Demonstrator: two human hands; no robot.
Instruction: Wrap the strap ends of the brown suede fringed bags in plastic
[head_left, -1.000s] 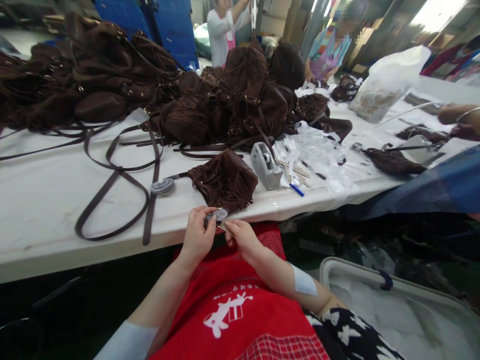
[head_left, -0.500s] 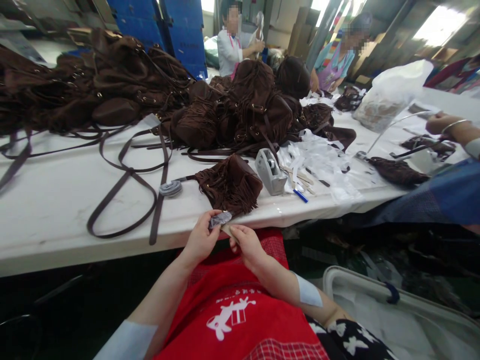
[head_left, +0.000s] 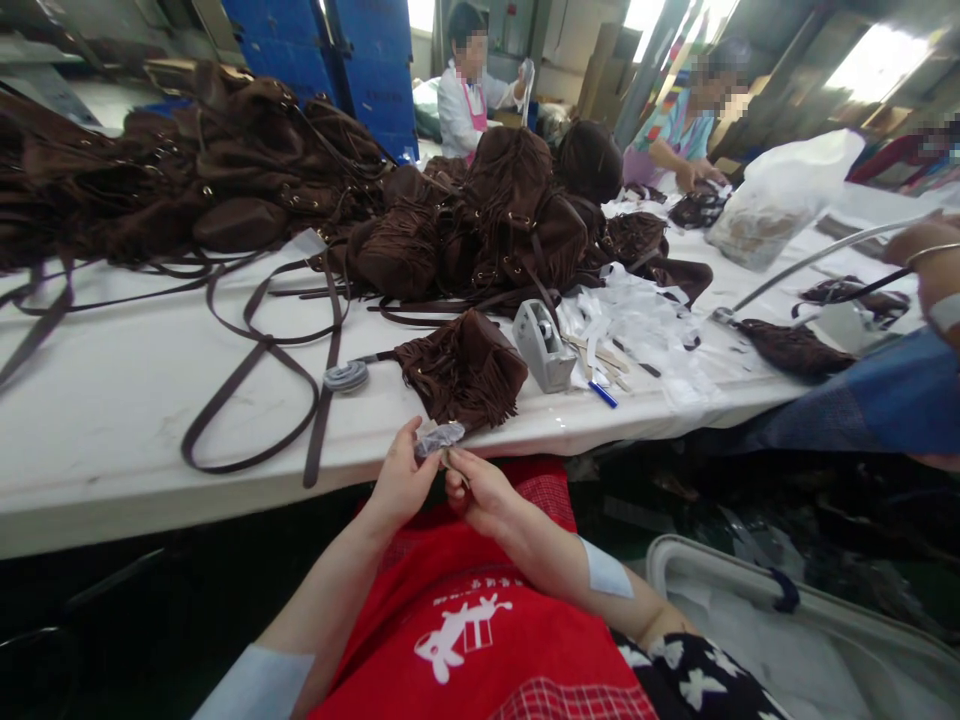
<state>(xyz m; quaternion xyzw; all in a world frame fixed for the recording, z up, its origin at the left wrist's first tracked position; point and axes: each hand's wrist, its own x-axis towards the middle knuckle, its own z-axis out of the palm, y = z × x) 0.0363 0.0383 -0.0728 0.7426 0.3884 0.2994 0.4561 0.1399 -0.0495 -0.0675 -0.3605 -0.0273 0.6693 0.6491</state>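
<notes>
At the table's front edge my left hand (head_left: 405,477) is closed on a small bundle wrapped in clear plastic film (head_left: 439,438). Close against it, my right hand (head_left: 480,488) pinches a small, pale, thin piece, mostly hidden by the fingers. Just beyond both hands lies a dark brown fringed bag (head_left: 469,370) on the white table. From its left side runs a strap with a grey wrapped coil (head_left: 346,377). A grey tape dispenser (head_left: 544,345) stands to the right of the bag.
A large heap of brown fringed bags (head_left: 480,220) covers the table's far side. Loose straps (head_left: 251,400) lie left. White strips (head_left: 637,315), wooden sticks and a blue pen (head_left: 602,394) lie right. A white bin (head_left: 664,560) is below right. Other people work around the table.
My right hand has shifted slightly left, closer to the left hand, and the pale piece shows less. A co-worker's hand at the far right has moved closer.
</notes>
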